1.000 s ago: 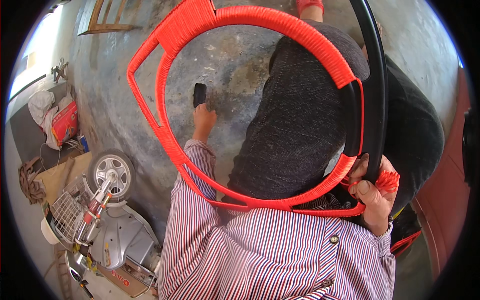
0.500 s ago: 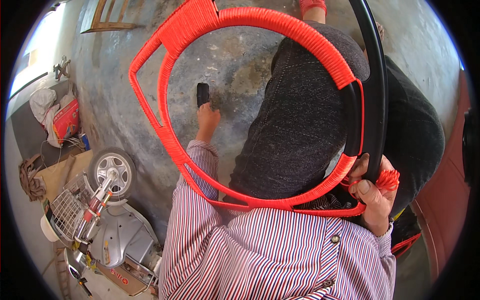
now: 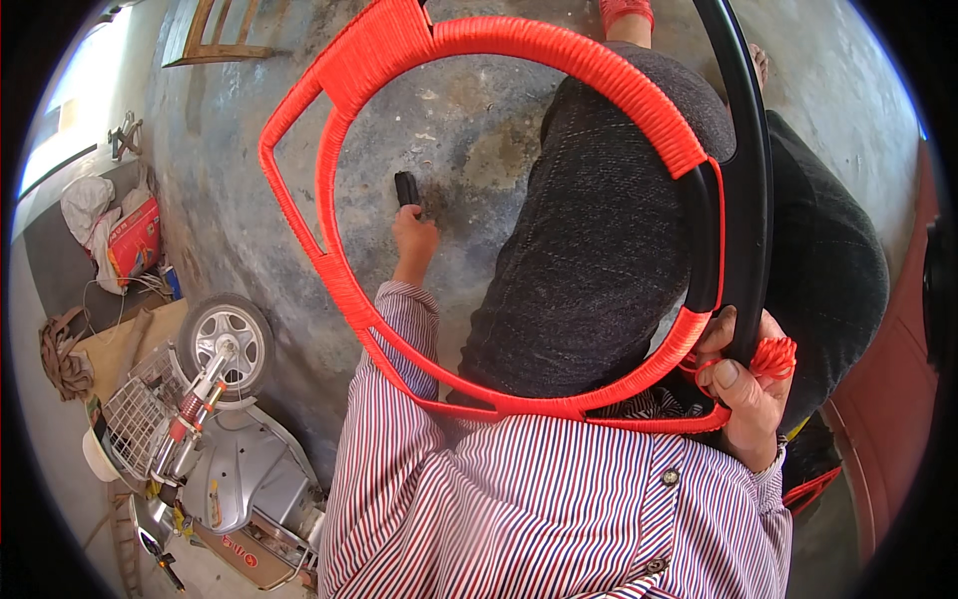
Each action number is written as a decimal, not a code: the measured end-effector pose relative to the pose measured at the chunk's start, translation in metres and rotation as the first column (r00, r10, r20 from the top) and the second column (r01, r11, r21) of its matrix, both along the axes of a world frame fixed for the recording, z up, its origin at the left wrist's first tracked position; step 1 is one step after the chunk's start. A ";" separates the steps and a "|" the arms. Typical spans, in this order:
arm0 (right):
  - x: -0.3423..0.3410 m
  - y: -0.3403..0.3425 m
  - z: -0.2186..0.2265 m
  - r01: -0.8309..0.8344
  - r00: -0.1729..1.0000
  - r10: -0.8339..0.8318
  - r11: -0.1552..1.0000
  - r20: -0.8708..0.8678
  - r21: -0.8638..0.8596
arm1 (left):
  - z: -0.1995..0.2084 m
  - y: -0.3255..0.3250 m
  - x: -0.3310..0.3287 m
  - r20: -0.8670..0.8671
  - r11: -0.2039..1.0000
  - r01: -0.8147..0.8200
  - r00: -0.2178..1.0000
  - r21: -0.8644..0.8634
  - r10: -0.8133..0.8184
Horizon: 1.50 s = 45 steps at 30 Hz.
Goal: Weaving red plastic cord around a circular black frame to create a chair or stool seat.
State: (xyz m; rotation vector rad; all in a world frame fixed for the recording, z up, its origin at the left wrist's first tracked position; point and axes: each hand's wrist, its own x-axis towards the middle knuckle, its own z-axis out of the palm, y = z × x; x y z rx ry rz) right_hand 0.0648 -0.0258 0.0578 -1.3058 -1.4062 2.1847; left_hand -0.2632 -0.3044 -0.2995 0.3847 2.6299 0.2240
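Observation:
A round black frame wrapped in red cord point(image 3: 334, 180) lies across my lap, with an outer loop at its left side. A bare black bar point(image 3: 748, 200) runs up its right side. My right hand point(image 3: 746, 389) is closed round the lower end of this bar, with a small bundle of red cord point(image 3: 773, 357) between its fingers. Reaching out toward the floor, seen through the ring, my left hand point(image 3: 415, 236) is closed on a black oblong object point(image 3: 405, 188). Its exact kind is too small to tell.
My dark-trousered legs point(image 3: 599, 230) are under the ring. A silver scooter point(image 3: 239, 469) with a wire basket point(image 3: 140, 399) is at the lower left. A red bag point(image 3: 135, 245) lies by the wall. A wooden frame point(image 3: 215, 45) stands at the far left, and a dark red panel point(image 3: 893, 399) at the right.
My left hand has tilted the black oblong object, so its outline looks shorter and slanted. My right hand and the wrapped frame have hardly moved.

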 end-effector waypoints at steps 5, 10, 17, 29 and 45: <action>0.001 0.000 0.000 0.000 1.000 0.001 1.000 0.016 -0.022 | 0.002 -0.002 -0.005 -0.061 0.960 -0.241 0.966 0.141 0.251; -0.001 -0.001 0.000 0.009 1.000 -0.009 1.000 -0.007 -0.012 | 0.026 0.014 0.004 -0.001 0.938 -0.270 0.961 0.219 0.277; -0.001 -0.001 -0.001 -0.008 0.999 0.007 1.000 -0.035 -0.024 | 0.096 0.046 0.034 0.449 0.615 -0.427 0.884 0.663 0.130; 0.001 -0.002 -0.006 0.012 0.998 -0.015 0.999 -0.063 -0.041 | 0.162 0.075 0.050 0.565 0.396 -0.505 0.824 0.767 -0.044; 0.000 -0.001 -0.007 0.035 0.995 -0.045 0.994 -0.086 -0.107 | 0.198 0.090 0.060 0.583 0.295 -0.531 0.803 0.794 -0.124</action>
